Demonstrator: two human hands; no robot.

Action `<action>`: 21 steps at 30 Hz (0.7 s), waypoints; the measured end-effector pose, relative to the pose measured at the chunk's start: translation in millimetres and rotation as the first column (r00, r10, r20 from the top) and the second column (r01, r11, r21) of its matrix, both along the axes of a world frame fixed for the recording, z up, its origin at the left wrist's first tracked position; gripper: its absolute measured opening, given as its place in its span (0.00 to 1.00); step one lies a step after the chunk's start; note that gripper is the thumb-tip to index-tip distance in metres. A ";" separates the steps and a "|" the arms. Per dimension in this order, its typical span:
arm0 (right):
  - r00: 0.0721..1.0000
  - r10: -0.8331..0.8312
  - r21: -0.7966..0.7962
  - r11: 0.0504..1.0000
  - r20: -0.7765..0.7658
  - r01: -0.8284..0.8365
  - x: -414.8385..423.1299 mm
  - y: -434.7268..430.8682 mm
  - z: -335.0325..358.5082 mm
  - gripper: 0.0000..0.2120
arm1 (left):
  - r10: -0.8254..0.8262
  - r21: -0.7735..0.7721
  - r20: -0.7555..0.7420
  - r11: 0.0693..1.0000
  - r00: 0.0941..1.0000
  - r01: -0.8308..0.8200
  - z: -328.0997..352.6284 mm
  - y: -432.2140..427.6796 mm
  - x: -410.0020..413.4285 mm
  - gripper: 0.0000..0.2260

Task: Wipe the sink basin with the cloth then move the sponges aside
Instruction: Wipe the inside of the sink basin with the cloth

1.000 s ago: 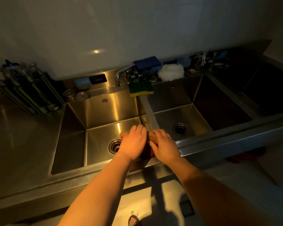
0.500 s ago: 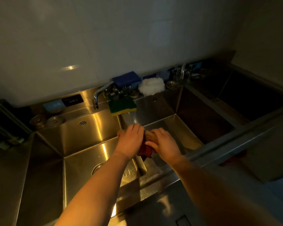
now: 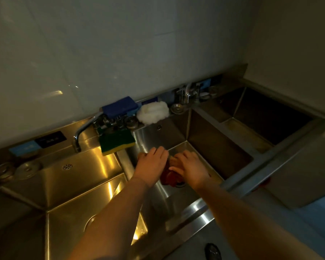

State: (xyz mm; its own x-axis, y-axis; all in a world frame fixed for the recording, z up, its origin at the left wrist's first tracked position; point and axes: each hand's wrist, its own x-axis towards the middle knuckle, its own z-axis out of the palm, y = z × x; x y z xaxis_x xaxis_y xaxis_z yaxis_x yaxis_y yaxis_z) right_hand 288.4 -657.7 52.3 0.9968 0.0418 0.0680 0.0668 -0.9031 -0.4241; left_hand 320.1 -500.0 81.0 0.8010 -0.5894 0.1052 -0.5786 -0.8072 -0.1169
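Note:
Both hands hold a reddish-brown cloth (image 3: 169, 176) above the middle steel basin (image 3: 204, 147), over its drain (image 3: 180, 184). My left hand (image 3: 152, 166) grips the cloth's left end and my right hand (image 3: 190, 168) grips its right end; most of the cloth is hidden under the hands. A green and yellow sponge (image 3: 117, 142) lies on the divider by the tap. A blue sponge (image 3: 120, 106) and a white fluffy scrubber (image 3: 152, 111) sit on the back ledge.
A curved tap (image 3: 83, 133) reaches over the left basin (image 3: 68, 184). Drain plugs (image 3: 27, 167) lie on the left ledge, a strainer (image 3: 177, 107) and a second tap (image 3: 186, 92) at the back right. A darker basin (image 3: 270, 113) lies far right.
Both hands with the cloth have moved from the front rim and divider to over the middle basin. The view has swung right and closer to the sinks.

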 end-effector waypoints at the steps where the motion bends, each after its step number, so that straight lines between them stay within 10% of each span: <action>1: 1.000 0.009 -0.015 1.000 -0.011 -0.009 4.9 -9.9 -0.8 0.22 | 0.004 -0.004 -0.011 1.000 1.000 -0.004 -0.7 -9.6 3.3 0.13; 21: 0.980 0.191 0.064 0.980 -0.052 -0.187 116.1 -158.2 -21.9 0.24 | 0.309 -0.039 -0.161 0.947 0.937 -0.319 -25.8 -150.8 74.4 0.16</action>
State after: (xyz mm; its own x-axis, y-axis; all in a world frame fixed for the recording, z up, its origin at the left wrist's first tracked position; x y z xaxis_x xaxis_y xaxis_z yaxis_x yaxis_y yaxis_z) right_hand 404.4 -815.9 30.4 0.9736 0.2277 0.0185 0.2080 -0.8502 -0.4835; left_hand 394.5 -650.8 55.2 0.9535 -0.3013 -0.0028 -0.3012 -0.9535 0.0094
